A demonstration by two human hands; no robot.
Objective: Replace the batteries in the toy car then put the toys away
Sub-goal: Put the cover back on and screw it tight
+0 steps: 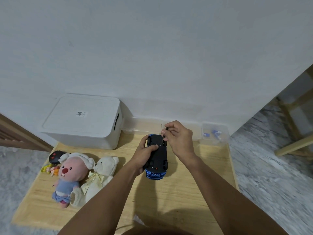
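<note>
A: Where's the car?

B: Car (157, 156) is upside down over the middle of the table (186, 192), black underside up, blue nose toward the person; can't tell if it rests on the wood or is lifted a bit.

A: Left hand?

B: Left hand (145, 153) wraps the car from its left side; fingers curled round the far end, thumb pressed flat on the underside.

A: Right?

B: Right hand (177, 138) sits just beyond the car's far right corner; thumb and fingertips pinched together on a thin dark screwdriver (165, 134); shaft slants down-left, tip on the underside right beside the left thumb; other fingers curled in.

A: Rest of the table?

B: White box (83, 121), lid on, at the far left against the wall (152, 48); sticker on the lid; clear tray (145, 126) next to it along the wall, partly behind the right hand; small clear tub (214, 134) at the far right corner with blue and white bits inside, too blurred to name.

A: Toys?

B: Left side, well apart from the car; pink plush (71, 173) in a blue outfit lying face up; white bear (103, 173) touching it on the right, pale yellow bow; black remote (55, 156) with red buttons behind the pink plush; small yellow doll (50, 169) at the table's left edge, beside the plush.

A: Floor?

B: Grey marbled floor (271, 175) both sides; wooden frame (291, 133) at right.
</note>
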